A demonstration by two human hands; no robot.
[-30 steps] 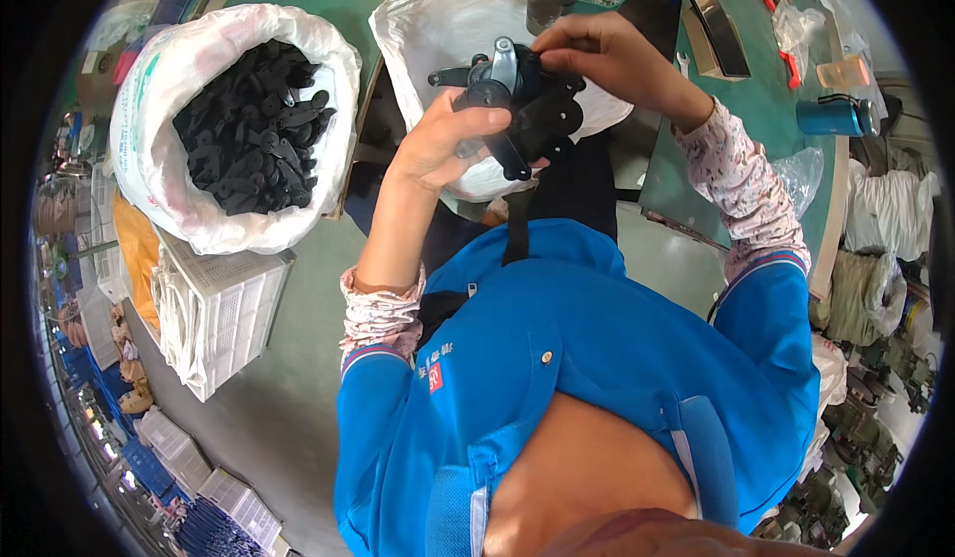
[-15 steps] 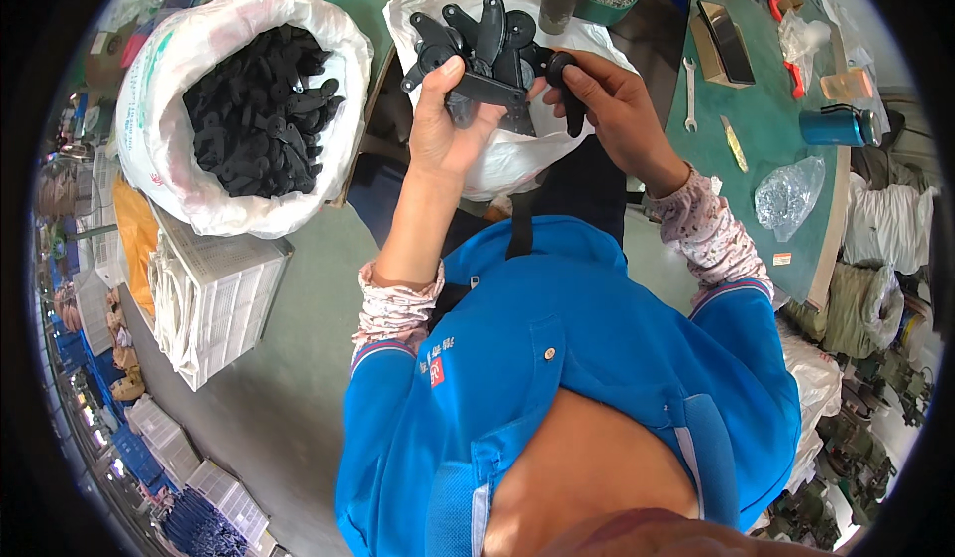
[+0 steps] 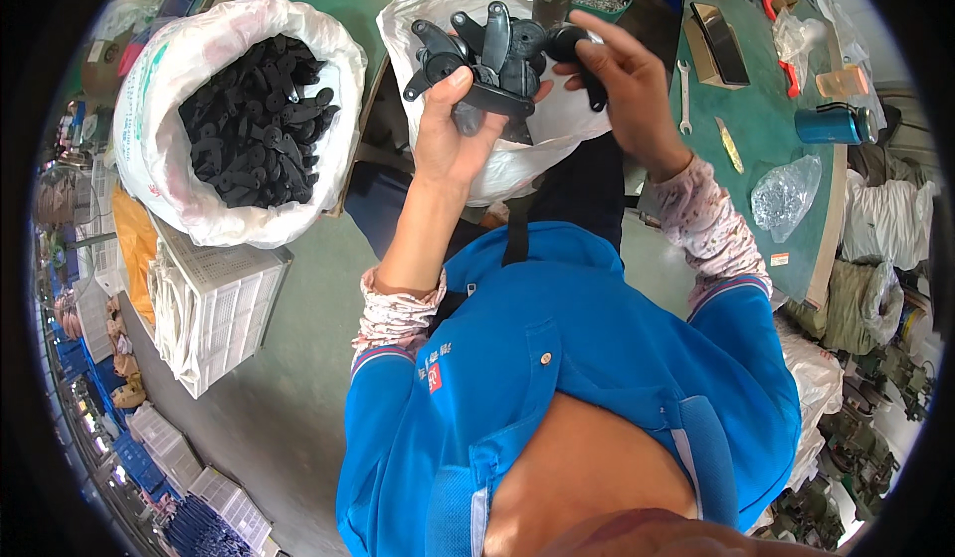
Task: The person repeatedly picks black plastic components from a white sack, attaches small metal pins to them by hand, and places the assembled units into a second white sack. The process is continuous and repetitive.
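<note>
A cluster of black plastic parts point(image 3: 494, 48), each with a round end and a flat arm, rests in my left hand point(image 3: 450, 131), whose thumb and fingers close around it. At the cluster's right side, my right hand point(image 3: 637, 94) grips one black plastic part point(image 3: 594, 88) by its round end, between thumb and fingers, with its arm pointing down. Whether this part touches the cluster is hard to see. Both hands are above an open white sack point(image 3: 542, 154) with its mouth spread wide; its contents are mostly hidden by the hands and parts.
To the left stands a white sack point(image 3: 139, 149) full of similar black pieces, near a white plastic crate point(image 3: 234, 308). A dark tub point(image 3: 625, 0) of small metal pieces sits behind. On the green bench at right lie a wrench point(image 3: 684, 97), a knife point(image 3: 731, 146) and a blue flask point(image 3: 836, 125).
My right hand has shifted slightly right and up with its part, its fingers lifting higher. My left hand keeps the cluster in nearly the same place.
</note>
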